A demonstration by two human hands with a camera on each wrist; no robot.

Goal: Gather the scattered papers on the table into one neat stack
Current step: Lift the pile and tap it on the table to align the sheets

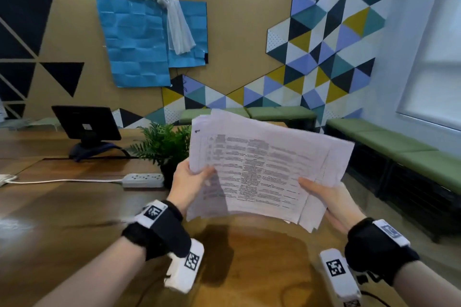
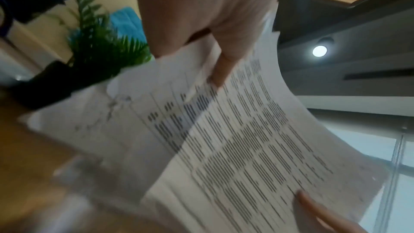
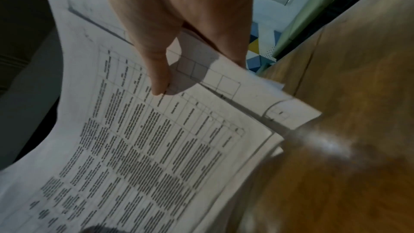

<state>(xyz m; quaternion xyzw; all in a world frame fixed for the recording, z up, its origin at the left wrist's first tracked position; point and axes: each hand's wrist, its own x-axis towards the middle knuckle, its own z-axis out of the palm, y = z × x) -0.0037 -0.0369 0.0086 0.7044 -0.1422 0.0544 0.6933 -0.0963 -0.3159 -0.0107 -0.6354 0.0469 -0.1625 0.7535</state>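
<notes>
A sheaf of white printed papers [image 1: 264,172] is held up in the air above the wooden table [image 1: 74,207], tilted toward me, its sheets fanned unevenly at the edges. My left hand [image 1: 189,179] grips the left edge, thumb on the printed face. My right hand [image 1: 324,197] grips the lower right edge the same way. In the left wrist view the thumb [image 2: 220,70] presses the top sheet of the papers [image 2: 246,148]. The right wrist view has the right thumb [image 3: 156,77] on the papers [image 3: 145,148], with the lower corners of the sheets staggered.
A potted fern [image 1: 162,144] stands just behind the papers. A white power strip [image 1: 143,180] with its cord lies to the left, and a black monitor [image 1: 86,123] stands farther back. Green benches [image 1: 411,152] line the right wall.
</notes>
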